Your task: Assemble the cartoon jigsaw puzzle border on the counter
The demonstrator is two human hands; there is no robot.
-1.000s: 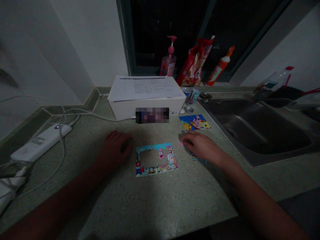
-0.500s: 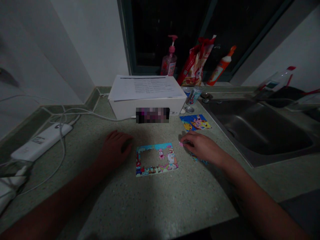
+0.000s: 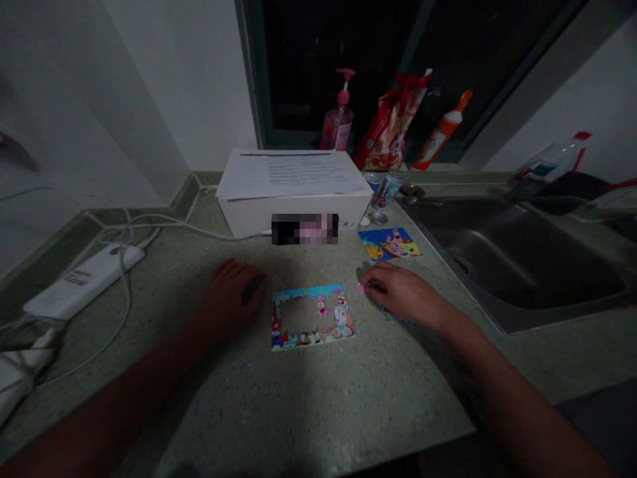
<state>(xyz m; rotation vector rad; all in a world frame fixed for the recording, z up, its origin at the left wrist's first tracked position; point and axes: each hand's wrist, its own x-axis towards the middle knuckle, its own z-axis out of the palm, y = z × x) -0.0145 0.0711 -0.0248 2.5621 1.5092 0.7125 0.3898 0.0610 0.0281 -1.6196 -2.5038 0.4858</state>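
Observation:
A partly assembled cartoon jigsaw puzzle lies flat on the speckled counter. Its border is joined, a pink figure stands inside at the right, and bare countertop shows through the middle. My right hand is just right of it, thumb and fingertips pinched on a small pink puzzle piece near the counter. Several loose puzzle pieces lie partly hidden under that hand. To the puzzle's left, my left hand rests on the counter, fingers loosely bent, thumb apart, holding nothing visible.
Behind the puzzle stands a white box with printed sheets on top. A blue cartoon picture card and a can lie beside it. The sink is at right; a power strip and cables are at left.
Both hands keep nearly the same pose and place, with the pink piece still at my right fingertips. The whole view has shifted very slightly.

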